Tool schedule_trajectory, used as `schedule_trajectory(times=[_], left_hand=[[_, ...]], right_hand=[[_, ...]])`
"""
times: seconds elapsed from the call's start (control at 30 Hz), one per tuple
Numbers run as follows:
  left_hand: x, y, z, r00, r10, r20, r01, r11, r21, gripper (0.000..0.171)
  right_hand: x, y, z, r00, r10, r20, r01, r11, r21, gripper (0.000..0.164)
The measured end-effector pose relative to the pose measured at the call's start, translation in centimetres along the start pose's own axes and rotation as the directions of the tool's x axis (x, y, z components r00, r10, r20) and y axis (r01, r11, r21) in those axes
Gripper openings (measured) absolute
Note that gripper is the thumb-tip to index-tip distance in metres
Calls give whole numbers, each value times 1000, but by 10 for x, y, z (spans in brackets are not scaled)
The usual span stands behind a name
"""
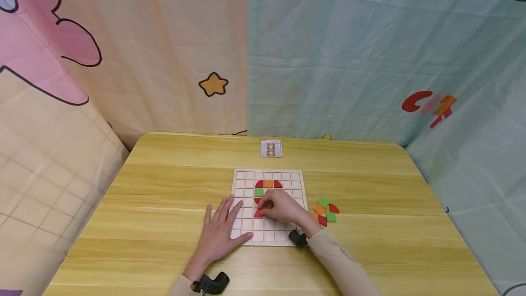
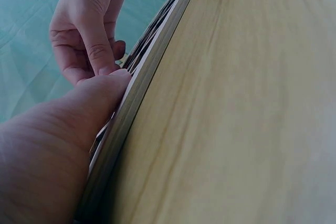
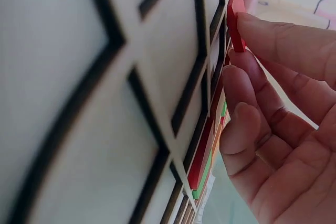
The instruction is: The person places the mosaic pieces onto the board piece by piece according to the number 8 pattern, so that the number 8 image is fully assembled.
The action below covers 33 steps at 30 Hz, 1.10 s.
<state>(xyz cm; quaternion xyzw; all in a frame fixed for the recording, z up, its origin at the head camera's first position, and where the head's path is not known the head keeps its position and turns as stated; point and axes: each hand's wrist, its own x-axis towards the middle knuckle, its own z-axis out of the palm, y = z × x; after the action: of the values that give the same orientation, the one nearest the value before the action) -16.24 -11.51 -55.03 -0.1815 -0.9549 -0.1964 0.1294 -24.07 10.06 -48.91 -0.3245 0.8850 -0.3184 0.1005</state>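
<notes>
A white gridded board (image 1: 263, 237) lies on the table. My right hand (image 1: 283, 207) is over its middle, pinching a red quarter-circle tile (image 3: 234, 17) between thumb and finger just off the grid. On the board, red quarter-circles (image 1: 277, 184) flank an orange square (image 1: 268, 183) in the top row. Below the left one are a green square (image 1: 259, 192) and another red piece (image 1: 257, 200); my right hand hides part of the cells there. With fingers spread, my left hand (image 1: 218, 234) rests at the board's left edge, its thumb at the lower rim.
Loose green, orange and red tiles (image 1: 330, 217) lie in a small pile right of the board, near my right forearm. A small pattern card (image 1: 271, 148) with a coloured figure sits behind the board. Printed curtains (image 1: 328, 58) hang behind the wooden table (image 1: 164, 186).
</notes>
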Motion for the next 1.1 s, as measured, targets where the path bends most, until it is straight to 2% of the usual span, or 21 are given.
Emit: schedule_trajectory(times=[0.17,0.33,0.6,0.8,0.93,1.1], left_hand=[[1,0,-1,1000,-1,1,1,1000,-2,86],[1,1,-1,1000,-9,15,9,1000,-1,86],[1,1,-1,1000,1,5,-1,1000,-2,85],[1,1,-1,999,-19,43,19,1000,2,87],[1,1,-2,999,-26,45,26,1000,3,87],[0,1,-1,1000,-15,11,15,1000,-5,87]], right_hand=[[-1,-3,-1,1000,15,12,-15,1000,-15,5],[-3,-8,-2,999,35,42,-31,997,-75,8],[-9,-11,-1,999,-1,34,6,984,-178,10],[-15,-11,0,999,-5,34,12,979,-205,13],[-21,-9,-1,999,-16,31,21,986,-166,15],[-33,-5,-4,999,-10,39,11,999,-34,19]])
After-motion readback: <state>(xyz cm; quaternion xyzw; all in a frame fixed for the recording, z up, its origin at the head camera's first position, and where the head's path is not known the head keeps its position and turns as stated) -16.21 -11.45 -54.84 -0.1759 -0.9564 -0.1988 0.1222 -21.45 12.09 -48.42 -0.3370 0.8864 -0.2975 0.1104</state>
